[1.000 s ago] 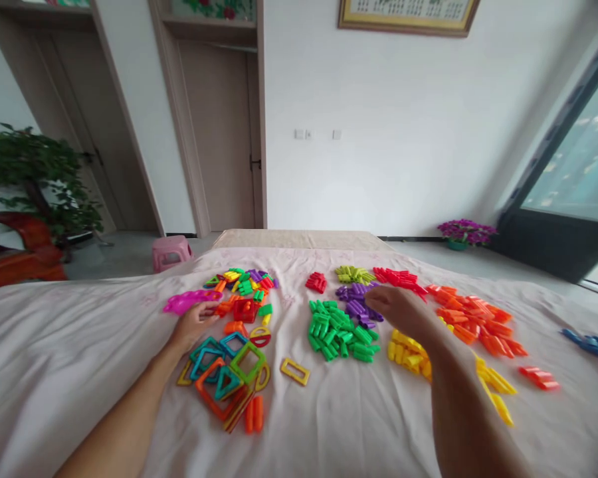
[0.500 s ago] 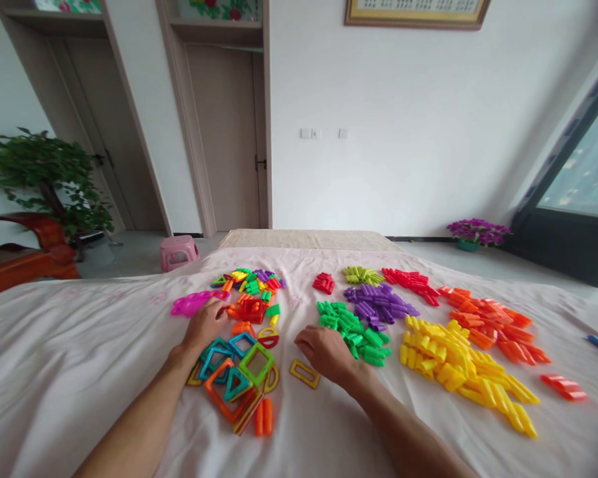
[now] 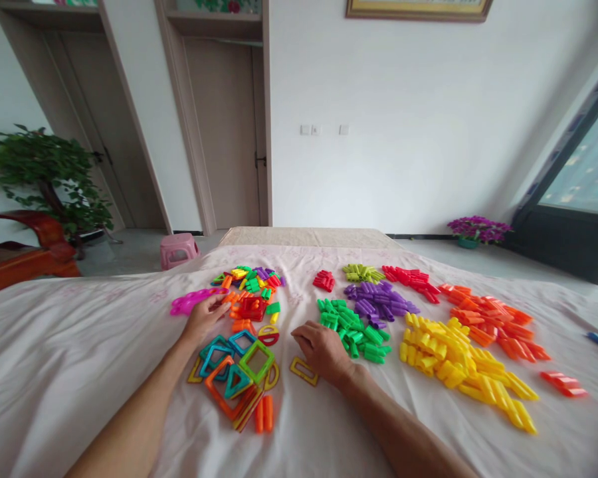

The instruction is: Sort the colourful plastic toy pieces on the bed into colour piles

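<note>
My left hand (image 3: 205,317) is over the left side of the cloth, fingers apart, beside a magenta piece (image 3: 189,302) and orange pieces around a red square (image 3: 253,308). Nothing shows in its grasp. Below it lie overlapping magnetic frames, among them a green square (image 3: 270,362) and an orange frame (image 3: 214,392). My right hand (image 3: 323,348) rests with its fingers bent together, between a yellow rectangular frame (image 3: 299,378) and the green tube pile (image 3: 346,325); whatever its fingertips may hold is hidden.
Right of my hands lie piles of purple (image 3: 379,302), yellow (image 3: 453,355), orange (image 3: 493,318) and red (image 3: 413,280) pieces. A mixed pile (image 3: 252,280) is at the far left. Beyond the cloth stand a pink stool (image 3: 179,251) and a purple-flowered pot (image 3: 468,243).
My left hand has opened its fingers and shifted slightly left, near the orange pieces. My right hand has moved slightly, still beside the yellow frame.
</note>
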